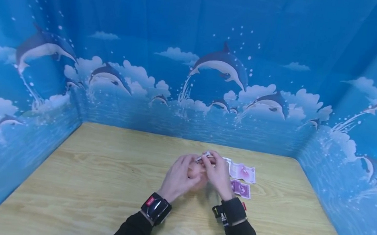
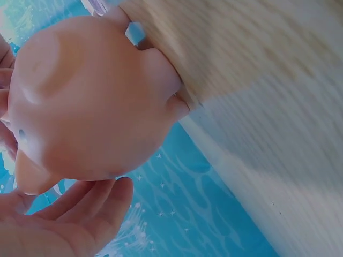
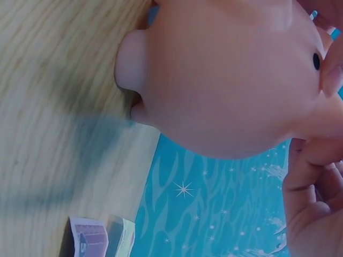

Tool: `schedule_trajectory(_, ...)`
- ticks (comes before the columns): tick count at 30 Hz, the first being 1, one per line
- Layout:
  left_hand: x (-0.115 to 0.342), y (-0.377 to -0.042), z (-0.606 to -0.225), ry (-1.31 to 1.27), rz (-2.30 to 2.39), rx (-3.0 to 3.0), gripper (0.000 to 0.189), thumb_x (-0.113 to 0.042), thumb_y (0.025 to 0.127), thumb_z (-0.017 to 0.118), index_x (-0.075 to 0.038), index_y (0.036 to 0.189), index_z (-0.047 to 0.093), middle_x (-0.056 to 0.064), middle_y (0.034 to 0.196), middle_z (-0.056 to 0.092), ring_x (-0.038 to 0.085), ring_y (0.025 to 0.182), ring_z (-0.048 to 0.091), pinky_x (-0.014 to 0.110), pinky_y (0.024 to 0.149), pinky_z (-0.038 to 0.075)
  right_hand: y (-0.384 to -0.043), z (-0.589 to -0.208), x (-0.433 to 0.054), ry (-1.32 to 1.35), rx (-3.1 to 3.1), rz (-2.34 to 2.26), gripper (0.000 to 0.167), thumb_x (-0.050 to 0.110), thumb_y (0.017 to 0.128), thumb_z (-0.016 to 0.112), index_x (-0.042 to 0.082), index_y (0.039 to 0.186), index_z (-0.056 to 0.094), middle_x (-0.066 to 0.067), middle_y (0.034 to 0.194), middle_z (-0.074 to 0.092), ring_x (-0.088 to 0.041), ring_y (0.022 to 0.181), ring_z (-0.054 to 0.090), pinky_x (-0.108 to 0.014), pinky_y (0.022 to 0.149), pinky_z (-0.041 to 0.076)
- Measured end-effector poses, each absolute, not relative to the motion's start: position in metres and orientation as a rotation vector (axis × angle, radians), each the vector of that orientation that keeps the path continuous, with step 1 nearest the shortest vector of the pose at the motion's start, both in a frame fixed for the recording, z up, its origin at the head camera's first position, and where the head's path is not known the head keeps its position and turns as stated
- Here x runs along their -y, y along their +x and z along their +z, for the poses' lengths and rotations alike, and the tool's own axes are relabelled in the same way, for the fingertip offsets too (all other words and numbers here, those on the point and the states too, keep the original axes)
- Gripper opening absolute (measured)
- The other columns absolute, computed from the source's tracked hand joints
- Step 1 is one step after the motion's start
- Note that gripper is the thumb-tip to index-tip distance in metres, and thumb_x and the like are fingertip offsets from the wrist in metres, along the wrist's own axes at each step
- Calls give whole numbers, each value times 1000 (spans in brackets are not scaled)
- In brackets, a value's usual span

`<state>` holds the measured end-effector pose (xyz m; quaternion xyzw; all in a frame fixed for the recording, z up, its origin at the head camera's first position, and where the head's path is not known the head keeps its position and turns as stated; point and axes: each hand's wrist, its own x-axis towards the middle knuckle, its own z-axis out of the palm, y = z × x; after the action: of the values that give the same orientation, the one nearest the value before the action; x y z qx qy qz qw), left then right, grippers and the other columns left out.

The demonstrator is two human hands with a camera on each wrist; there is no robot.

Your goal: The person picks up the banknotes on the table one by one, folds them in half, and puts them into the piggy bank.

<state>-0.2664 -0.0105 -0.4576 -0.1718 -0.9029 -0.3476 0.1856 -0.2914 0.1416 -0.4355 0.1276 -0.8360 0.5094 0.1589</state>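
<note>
A pink piggy bank (image 1: 196, 171) stands on the table between both hands, its snout and ear filling much of the left wrist view. My left hand (image 1: 177, 178) holds it, with fingers along its side (image 2: 91, 209) and the thumb across the near side. Above the bank's top, my right hand (image 1: 217, 174) pinches a small, pale folded piece of paper (image 1: 204, 156), which looks like a banknote. The right hand's lower fingers curl beside the pig's ear in the right wrist view. Whether the paper is in a slot is hidden by the fingers.
Right of the piggy bank lie a pink banknote (image 1: 244, 172) and a purple banknote (image 1: 242, 189), both slightly creased. The wooden table (image 1: 110, 187) is bordered at the back and sides by a blue dolphin-print curtain (image 1: 120, 112).
</note>
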Motion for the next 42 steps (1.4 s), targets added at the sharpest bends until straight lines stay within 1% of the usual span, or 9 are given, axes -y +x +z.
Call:
schedule_trajectory(7,12,-266,-458,-497,-914,2533,64,-34,81,76,-12,136,52,19,132,57,32,116,59,47,94,54,-294,-434,-140,396,2401,1429,20,14,95,64,2,111,67,-15,94,75,-25,84,72,-30,70,60)
schedule_trajectory(10,13,-266,-458,-498,-906,2526,64,-33,81,76,-14,137,51,19,133,56,34,118,58,49,94,53,-295,-434,-139,406,2403,1433,21,15,94,65,2,111,68,-13,95,75,-24,84,72,-31,72,60)
schedule_trajectory(14,13,-264,-458,-518,-896,2522,63,-33,82,76,-17,138,51,18,132,57,33,116,58,49,93,54,-295,-436,-138,392,2399,1409,18,16,94,66,5,108,71,-12,96,75,-23,85,72,-29,73,60)
schedule_trajectory(18,12,-264,-458,-561,-870,2479,61,-31,82,77,-18,137,53,15,123,62,30,107,62,44,87,56,-295,-438,-139,350,2384,1394,18,17,93,67,9,109,73,-12,96,76,-22,83,72,-26,69,60)
schedule_trajectory(20,12,-264,-459,-577,-867,2462,61,-31,82,77,-18,136,53,14,119,63,29,103,63,43,84,56,-295,-438,-139,345,2383,1390,21,18,93,68,9,111,73,-13,96,75,-22,83,72,-24,66,59)
schedule_trajectory(27,11,-265,-459,-564,-869,2484,62,-31,84,76,-19,139,51,14,124,62,32,109,62,47,89,55,-296,-438,-139,372,2395,1332,22,19,91,70,8,110,74,-11,94,76,-20,78,70,-21,62,57)
schedule_trajectory(31,10,-265,-460,-567,-847,2490,62,-33,84,75,-18,139,50,15,125,61,32,109,62,46,90,55,-294,-438,-139,365,2423,1299,21,21,90,72,9,107,74,-8,92,76,-18,79,69,-24,65,57)
schedule_trajectory(38,7,-263,-461,-547,-833,2520,65,-35,86,72,-14,142,47,20,132,56,35,116,58,49,93,54,-292,-438,-139,374,2435,1275,20,22,90,72,8,104,75,-8,91,75,-21,84,69,-38,79,58)
schedule_trajectory(42,6,-264,-461,-515,-854,2554,67,-35,87,71,-11,143,45,22,137,52,35,120,56,49,96,53,-292,-437,-139,383,2445,1288,22,24,90,71,9,106,74,-7,92,75,-21,86,68,-39,81,57)
